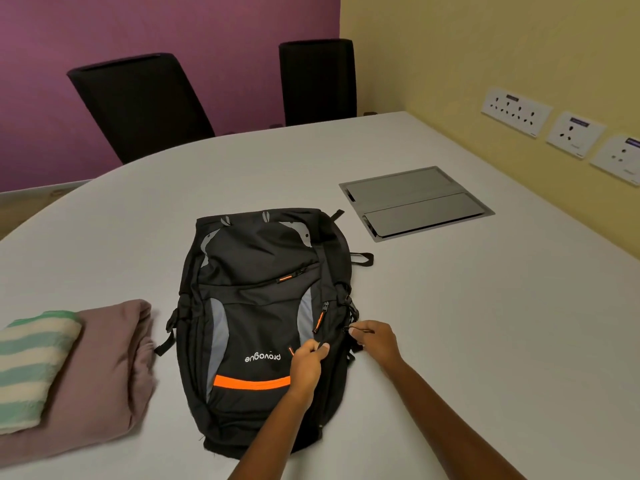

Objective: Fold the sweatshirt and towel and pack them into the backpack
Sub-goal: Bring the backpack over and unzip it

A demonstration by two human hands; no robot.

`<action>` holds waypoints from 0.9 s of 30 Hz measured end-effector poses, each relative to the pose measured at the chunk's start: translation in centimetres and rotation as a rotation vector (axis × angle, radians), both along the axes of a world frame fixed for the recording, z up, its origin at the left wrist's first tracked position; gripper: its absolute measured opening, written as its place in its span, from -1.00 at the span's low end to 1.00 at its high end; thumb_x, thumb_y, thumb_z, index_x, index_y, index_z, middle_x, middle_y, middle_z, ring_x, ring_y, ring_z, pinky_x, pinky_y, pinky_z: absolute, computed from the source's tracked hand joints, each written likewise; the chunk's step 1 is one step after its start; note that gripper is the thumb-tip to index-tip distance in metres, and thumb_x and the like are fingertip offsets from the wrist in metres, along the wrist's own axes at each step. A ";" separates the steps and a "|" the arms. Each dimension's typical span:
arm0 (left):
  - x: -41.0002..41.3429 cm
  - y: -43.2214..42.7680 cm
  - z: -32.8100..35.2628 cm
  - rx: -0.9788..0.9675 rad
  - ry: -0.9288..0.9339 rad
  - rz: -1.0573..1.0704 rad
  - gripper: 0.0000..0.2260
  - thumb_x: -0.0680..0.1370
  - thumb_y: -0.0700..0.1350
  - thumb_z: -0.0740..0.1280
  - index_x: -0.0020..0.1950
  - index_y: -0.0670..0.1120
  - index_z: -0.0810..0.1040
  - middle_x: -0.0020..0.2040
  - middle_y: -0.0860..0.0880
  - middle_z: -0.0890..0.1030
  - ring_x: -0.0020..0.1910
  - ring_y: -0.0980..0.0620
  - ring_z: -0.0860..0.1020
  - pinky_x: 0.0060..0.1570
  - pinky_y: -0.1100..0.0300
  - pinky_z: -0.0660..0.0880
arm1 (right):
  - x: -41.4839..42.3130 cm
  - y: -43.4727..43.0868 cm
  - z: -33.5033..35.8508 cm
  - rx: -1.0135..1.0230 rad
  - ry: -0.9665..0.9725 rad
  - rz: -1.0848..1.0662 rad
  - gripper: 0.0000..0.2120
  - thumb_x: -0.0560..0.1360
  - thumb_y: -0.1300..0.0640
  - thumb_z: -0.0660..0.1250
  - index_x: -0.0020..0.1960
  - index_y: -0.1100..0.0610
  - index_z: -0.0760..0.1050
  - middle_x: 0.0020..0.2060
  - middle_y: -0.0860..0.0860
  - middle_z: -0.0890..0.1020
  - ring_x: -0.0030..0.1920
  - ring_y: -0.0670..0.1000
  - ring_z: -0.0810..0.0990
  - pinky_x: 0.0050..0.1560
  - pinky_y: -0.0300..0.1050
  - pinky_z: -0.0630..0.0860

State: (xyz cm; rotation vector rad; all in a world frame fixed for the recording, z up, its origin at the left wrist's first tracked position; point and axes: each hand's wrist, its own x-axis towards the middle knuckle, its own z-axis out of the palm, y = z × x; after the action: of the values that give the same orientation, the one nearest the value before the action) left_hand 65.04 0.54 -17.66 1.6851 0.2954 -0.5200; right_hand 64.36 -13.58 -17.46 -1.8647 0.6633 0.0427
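Your left grip (306,363) pinches fabric on the backpack (256,306), your right grip (375,341) its zipper pull (360,330) at three o'clock; towel (31,362) lies on sweatshirt (114,368) at nine o'clock.

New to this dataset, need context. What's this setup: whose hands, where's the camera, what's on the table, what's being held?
There is no machine here. A person works bare-handed, and the single picture comes from a wide-angle camera worn on their head, looking forward and down. On the grey table lies a black backpack, front side up. To its left sits the folded mauve sweatshirt with the folded striped towel resting on top; neither is packed yet. The left hand pinches the backpack's fabric, while the right hand pinches what looks like a zipper pull at the bag's right edge. Further back are a metal cable hatch, two black chairs and wall sockets.
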 end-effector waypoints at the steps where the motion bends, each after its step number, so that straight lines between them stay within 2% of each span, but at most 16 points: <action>1: 0.0 0.0 -0.1 -0.004 0.014 0.005 -0.66 0.56 -0.21 0.26 -0.38 -0.08 0.24 -0.39 -0.03 0.26 -0.38 0.08 0.24 -0.34 0.21 0.20 | -0.1 0.1 0.1 -0.009 -0.008 -0.001 -0.82 0.47 0.26 0.35 0.05 0.27 0.60 -0.18 0.08 0.60 -0.29 -0.10 0.53 -0.29 -0.44 0.40; 5: -0.1 -0.1 -0.2 -0.003 0.042 -0.004 -0.69 0.56 -0.20 0.27 -0.35 -0.09 0.27 -0.37 -0.05 0.28 -0.35 0.06 0.27 -0.32 0.21 0.22 | -0.7 0.3 0.6 -0.226 -0.073 0.087 -0.85 0.46 0.32 0.32 0.00 0.28 0.61 -0.12 0.11 0.64 -0.14 -0.03 0.59 -0.09 -0.34 0.45; 7: -0.2 -0.3 -0.2 0.027 0.033 -0.019 -0.70 0.56 -0.18 0.27 -0.35 -0.09 0.28 -0.38 -0.04 0.29 -0.36 0.07 0.28 -0.31 0.21 0.23 | -1.3 0.5 0.8 -0.317 -0.119 0.147 -0.79 0.45 0.42 0.24 -0.07 0.28 0.63 -0.24 -0.01 0.57 -0.27 -0.19 0.54 -0.16 -0.46 0.40; 9: -0.3 -0.5 -0.2 0.065 0.017 -0.031 -0.70 0.56 -0.16 0.27 -0.35 -0.09 0.28 -0.39 -0.03 0.30 -0.36 0.07 0.28 -0.31 0.20 0.22 | -1.9 0.9 0.8 -0.389 -0.120 0.236 -0.72 0.44 0.47 0.18 -0.12 0.29 0.65 -0.33 -0.17 0.39 -0.36 -0.19 0.47 -0.25 -0.47 0.37; 11: -0.4 -0.7 -0.2 0.093 0.007 -0.042 -0.68 0.56 -0.15 0.27 -0.36 -0.09 0.26 -0.38 -0.03 0.31 -0.35 0.07 0.30 -0.30 0.20 0.22 | -2.5 1.2 0.3 -0.429 -0.119 0.272 -0.72 0.44 0.45 0.19 -0.13 0.26 0.65 -0.34 -0.20 0.33 -0.38 -0.19 0.42 -0.23 -0.47 0.36; 13: -0.5 -0.9 -0.1 0.105 0.000 -0.044 -0.70 0.56 -0.15 0.27 -0.34 -0.10 0.28 -0.38 -0.02 0.32 -0.34 0.06 0.30 -0.29 0.19 0.23 | -2.9 1.2 -0.1 -0.391 -0.129 0.194 -0.74 0.44 0.44 0.23 -0.15 0.23 0.66 -0.32 -0.17 0.41 -0.35 -0.19 0.45 -0.20 -0.50 0.37; 16: -0.6 -1.0 0.0 0.130 -0.014 -0.044 -0.70 0.56 -0.15 0.27 -0.33 -0.11 0.27 -0.39 -0.02 0.30 -0.36 0.07 0.28 -0.31 0.19 0.21 | -2.8 0.6 0.3 -0.250 -0.143 0.052 -0.78 0.44 0.43 0.23 -0.12 0.26 0.64 -0.19 0.05 0.62 -0.23 -0.15 0.55 -0.19 -0.54 0.41; 18: -0.7 -1.1 -0.1 0.164 -0.042 -0.045 -0.66 0.55 -0.16 0.28 -0.36 -0.09 0.22 -0.40 -0.02 0.29 -0.37 0.06 0.28 -0.32 0.18 0.21 | -2.5 0.1 0.8 -0.214 -0.149 0.009 -0.84 0.46 0.38 0.26 -0.06 0.29 0.60 -0.11 0.12 0.64 -0.16 -0.03 0.56 -0.22 -0.56 0.40; 20: -0.8 -1.2 -0.2 0.209 -0.080 -0.052 -0.65 0.54 -0.16 0.29 -0.37 -0.09 0.21 -0.38 -0.01 0.32 -0.35 0.05 0.30 -0.29 0.16 0.24 | -2.3 -0.2 1.0 -0.247 -0.155 0.026 -0.88 0.49 0.33 0.27 -0.01 0.29 0.56 -0.09 0.16 0.65 -0.17 0.00 0.56 -0.25 -0.52 0.41; 23: -0.8 -1.2 -0.2 0.316 -0.174 -0.111 -0.67 0.52 -0.14 0.30 -0.38 -0.09 0.25 -0.30 -0.01 0.41 -0.30 0.04 0.37 -0.21 0.17 0.30 | -2.0 -0.6 0.8 -0.299 -0.078 0.094 -0.81 0.52 0.29 0.25 0.11 0.27 0.53 0.01 0.20 0.64 -0.05 0.09 0.61 -0.12 -0.34 0.40; 25: -0.5 -1.4 0.0 0.432 -0.241 -0.184 -0.70 0.51 -0.10 0.30 -0.38 -0.05 0.28 -0.23 0.00 0.44 -0.27 0.03 0.41 -0.23 0.18 0.31 | -2.1 -0.6 0.7 -0.347 -0.016 0.168 -0.76 0.53 0.28 0.24 0.16 0.26 0.55 0.07 0.16 0.64 0.07 0.08 0.59 -0.06 -0.34 0.35; 27: 0.2 -2.1 0.4 0.549 -0.264 -0.258 -0.72 0.51 0.00 0.30 -0.34 -0.03 0.31 -0.22 -0.01 0.46 -0.26 0.02 0.44 -0.22 0.18 0.35 | -2.5 -0.2 0.6 -0.373 0.010 0.233 -0.76 0.52 0.26 0.24 0.14 0.23 0.57 0.06 0.14 0.64 0.08 0.07 0.59 -0.02 -0.30 0.39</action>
State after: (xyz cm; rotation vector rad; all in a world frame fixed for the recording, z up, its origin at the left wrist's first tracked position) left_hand 65.22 -1.56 -17.23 2.3195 0.0228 -0.4181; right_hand 61.81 -13.83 -16.86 -2.2968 0.4798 0.0847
